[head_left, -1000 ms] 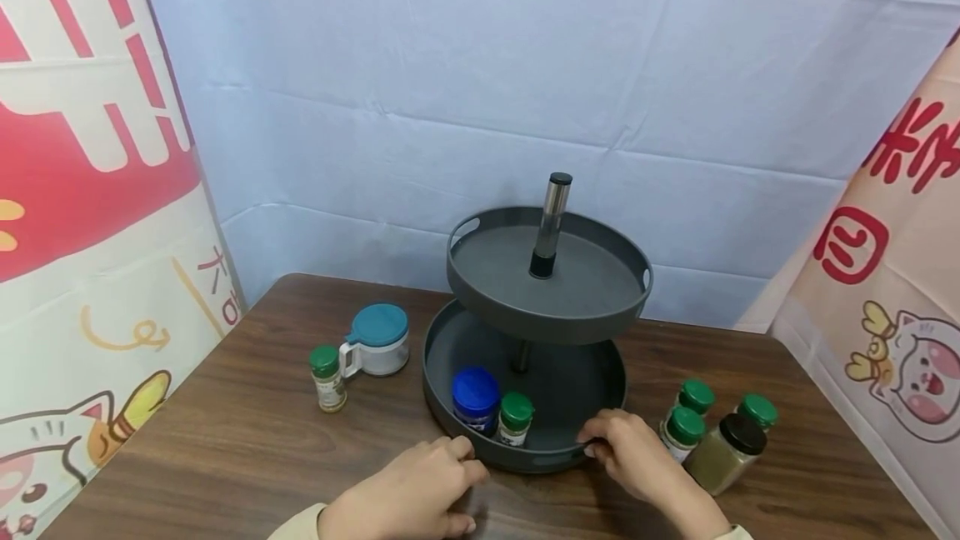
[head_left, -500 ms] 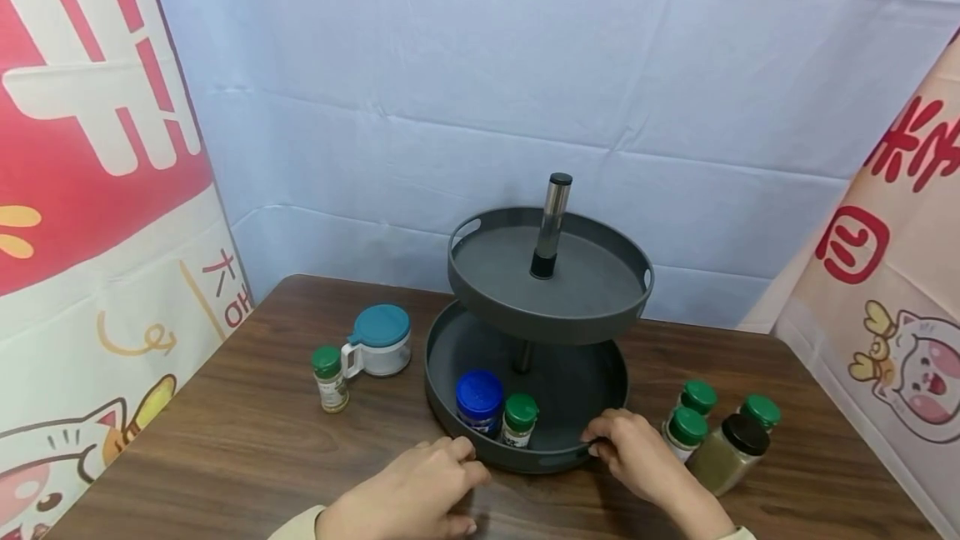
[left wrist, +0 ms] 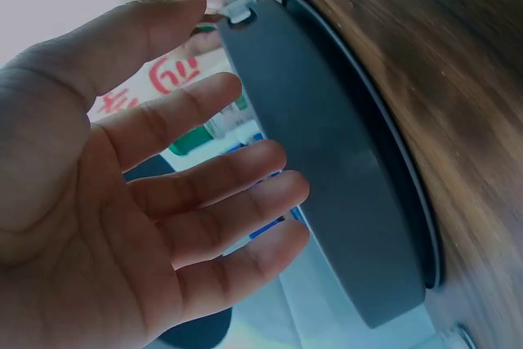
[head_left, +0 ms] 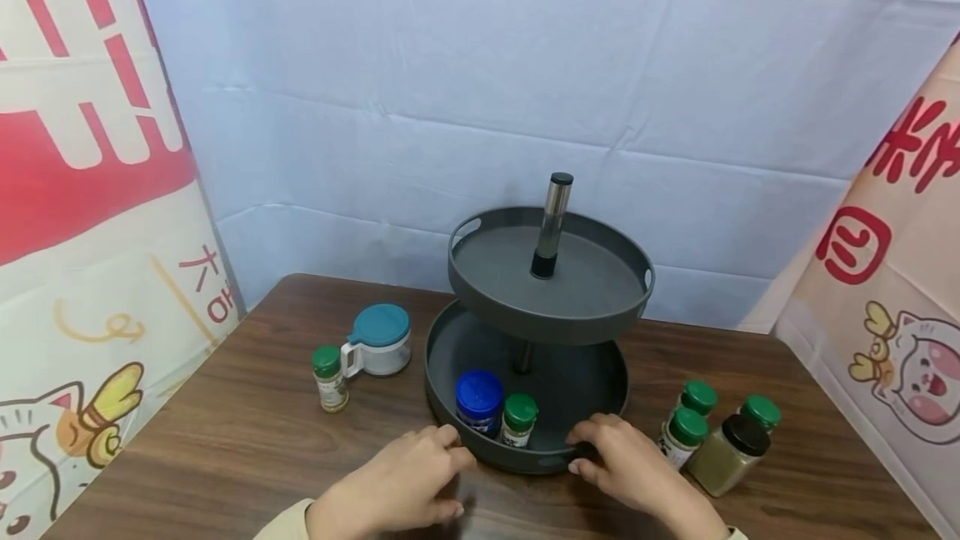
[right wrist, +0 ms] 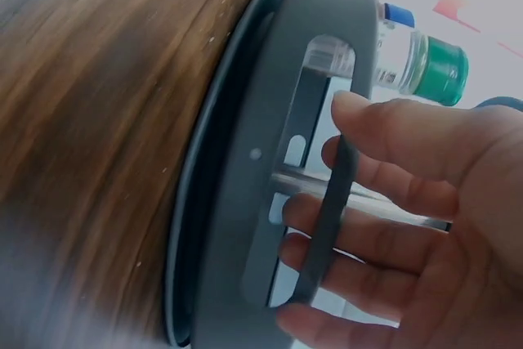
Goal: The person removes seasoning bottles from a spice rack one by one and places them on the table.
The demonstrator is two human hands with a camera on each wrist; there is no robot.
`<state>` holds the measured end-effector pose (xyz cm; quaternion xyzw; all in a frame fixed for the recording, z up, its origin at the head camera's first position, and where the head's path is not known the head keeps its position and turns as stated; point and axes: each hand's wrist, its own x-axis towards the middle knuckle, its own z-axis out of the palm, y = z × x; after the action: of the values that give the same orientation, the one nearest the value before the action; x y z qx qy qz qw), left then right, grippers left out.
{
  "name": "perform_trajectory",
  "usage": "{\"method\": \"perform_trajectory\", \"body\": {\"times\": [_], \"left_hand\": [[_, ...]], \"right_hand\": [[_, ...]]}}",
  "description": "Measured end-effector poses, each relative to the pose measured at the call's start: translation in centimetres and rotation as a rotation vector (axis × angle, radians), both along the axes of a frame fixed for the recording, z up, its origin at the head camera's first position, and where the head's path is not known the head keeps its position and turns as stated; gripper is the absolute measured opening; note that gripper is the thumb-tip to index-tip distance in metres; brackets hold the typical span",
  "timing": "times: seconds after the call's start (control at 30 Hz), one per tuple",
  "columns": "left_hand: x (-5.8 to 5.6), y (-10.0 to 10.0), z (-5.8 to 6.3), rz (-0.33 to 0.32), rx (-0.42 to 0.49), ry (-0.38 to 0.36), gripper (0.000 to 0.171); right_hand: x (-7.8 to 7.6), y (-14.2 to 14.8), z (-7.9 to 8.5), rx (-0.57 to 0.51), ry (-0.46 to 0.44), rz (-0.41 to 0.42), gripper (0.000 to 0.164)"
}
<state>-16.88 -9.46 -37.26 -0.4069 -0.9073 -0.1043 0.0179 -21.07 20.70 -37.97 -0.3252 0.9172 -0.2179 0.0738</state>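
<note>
A dark grey two-tier round tray (head_left: 577, 394) with a central post stands on the table. Its lower tier holds a blue-lidded jar (head_left: 478, 394) and a green-lidded spice jar (head_left: 519, 415) side by side at the front left. My right hand (head_left: 630, 465) grips the lower tier's front rim at the handle slot; in the right wrist view, fingers (right wrist: 368, 239) curl around the rim bar and the thumb lies over it. My left hand (head_left: 397, 477) is at the front left of that rim, and its fingers (left wrist: 221, 190) extend toward the wall in the left wrist view.
The upper tier (head_left: 585, 273) bears nothing. Left of the tray stand a teal-lidded pot (head_left: 381, 344) with a handle and a green-lidded spice jar (head_left: 330, 382). At right, several green-lidded jars (head_left: 684, 432) cluster with a black-lidded jar (head_left: 726, 457). A fabric backdrop (head_left: 375, 148) hangs behind the table.
My right hand has shifted slightly left along the lower tier's rim. My left hand has moved a little left. The tray and jars look unchanged over the last half second.
</note>
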Motion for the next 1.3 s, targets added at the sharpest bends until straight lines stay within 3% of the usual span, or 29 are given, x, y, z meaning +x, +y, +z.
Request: {"method": "perform_trajectory", "body": {"times": [0.43, 0.67, 0.93, 1.3], "left_hand": [[-1.1, -1.8, -0.5, 0.104, 0.009, -0.039, 0.034], [-2.0, -2.7, -1.0, 0.153, 0.020, -0.028, 0.034], [-2.9, -3.5, -1.6, 0.202, -0.006, 0.017, 0.036], [-3.5, -4.2, -2.0, 0.234, -0.008, 0.031, 0.038]], "right_hand": [[0.9, -1.6, 0.6, 0.047, 0.073, -0.006, 0.017], [0.9, -2.2, 0.5, 0.036, 0.187, 0.048, 0.015], [0.9, -3.2, 0.2, 0.018, 0.163, 0.057, 0.014], [0.8, -3.7, -0.7, -0.022, 0.314, 0.023, 0.016]]}}
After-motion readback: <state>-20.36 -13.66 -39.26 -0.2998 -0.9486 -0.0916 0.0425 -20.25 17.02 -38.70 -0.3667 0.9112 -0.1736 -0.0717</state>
